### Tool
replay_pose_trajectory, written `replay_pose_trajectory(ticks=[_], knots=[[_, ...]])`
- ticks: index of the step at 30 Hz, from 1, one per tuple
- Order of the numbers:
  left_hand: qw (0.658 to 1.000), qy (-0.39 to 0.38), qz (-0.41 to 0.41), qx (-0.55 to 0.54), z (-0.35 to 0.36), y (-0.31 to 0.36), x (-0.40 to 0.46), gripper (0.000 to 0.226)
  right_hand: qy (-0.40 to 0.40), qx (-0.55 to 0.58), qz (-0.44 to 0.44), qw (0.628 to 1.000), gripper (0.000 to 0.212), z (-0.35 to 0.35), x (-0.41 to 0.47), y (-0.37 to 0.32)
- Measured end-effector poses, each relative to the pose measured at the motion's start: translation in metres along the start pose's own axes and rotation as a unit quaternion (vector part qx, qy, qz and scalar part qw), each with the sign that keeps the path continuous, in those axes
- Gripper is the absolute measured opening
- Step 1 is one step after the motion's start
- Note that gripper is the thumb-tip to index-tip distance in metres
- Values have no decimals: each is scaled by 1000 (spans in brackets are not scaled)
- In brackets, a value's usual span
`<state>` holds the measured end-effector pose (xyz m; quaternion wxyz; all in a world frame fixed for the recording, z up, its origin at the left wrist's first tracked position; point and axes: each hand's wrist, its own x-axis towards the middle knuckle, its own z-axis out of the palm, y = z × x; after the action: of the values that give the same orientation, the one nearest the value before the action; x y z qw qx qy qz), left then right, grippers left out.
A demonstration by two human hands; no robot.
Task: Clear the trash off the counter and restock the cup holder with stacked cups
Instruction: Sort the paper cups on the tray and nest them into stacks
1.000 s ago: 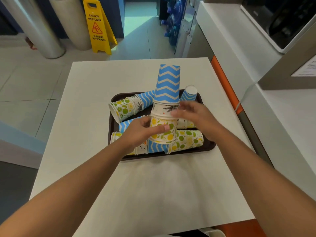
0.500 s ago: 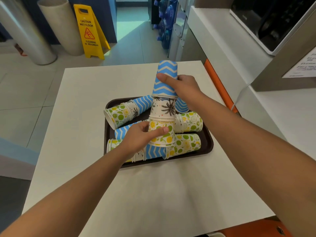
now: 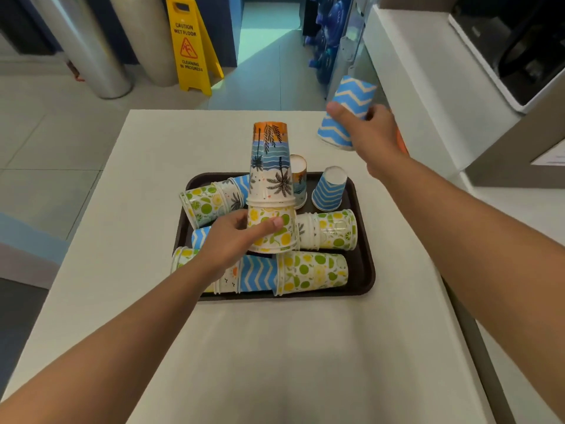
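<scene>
A dark tray (image 3: 363, 261) sits on a white table, loaded with paper cups. Near the tray's middle stands an upright stack of upside-down cups (image 3: 270, 191), its long axis vertical, a palm-tree cup on top and a lemon-print cup at the base. The left hand (image 3: 235, 240) grips that base from the stack's left side, thumb across the front. The right hand (image 3: 371, 133) is beyond the tray's far right corner, raised above the table, fingers curled round a single blue zigzag cup (image 3: 347, 111) — held upside down and tilted, open rim toward the stack. The stack lies to the left of this hand and nearer the person. Other cups lie on their sides around the stack; one more blue zigzag cup (image 3: 330, 189) stands inverted just right of it. The right hand is free to carry its cup — the left seems committed to steadying. No cup holder is in view.
</scene>
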<state>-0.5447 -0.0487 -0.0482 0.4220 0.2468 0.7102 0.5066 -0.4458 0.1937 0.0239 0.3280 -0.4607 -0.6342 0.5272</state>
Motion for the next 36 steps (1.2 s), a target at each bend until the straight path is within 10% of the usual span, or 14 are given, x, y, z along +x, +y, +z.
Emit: replay_pose_trajectory(ticks=[21,26,31,36], knots=[[990,140,-9,-32,4,-10,-14,47,-119,-324,55,937,83,-7,23,120],[993,111,-8,-34,0,-8,-15,46,-80,-270,25,959,102,-1,6,102],[997,71,-8,4,-3,-5,-11,54,-18,-112,-132,985,53,23,-34,45],[1000,25,-7,9,-3,-3,-8,63,-186,-38,29,981,78,54,-72,18]])
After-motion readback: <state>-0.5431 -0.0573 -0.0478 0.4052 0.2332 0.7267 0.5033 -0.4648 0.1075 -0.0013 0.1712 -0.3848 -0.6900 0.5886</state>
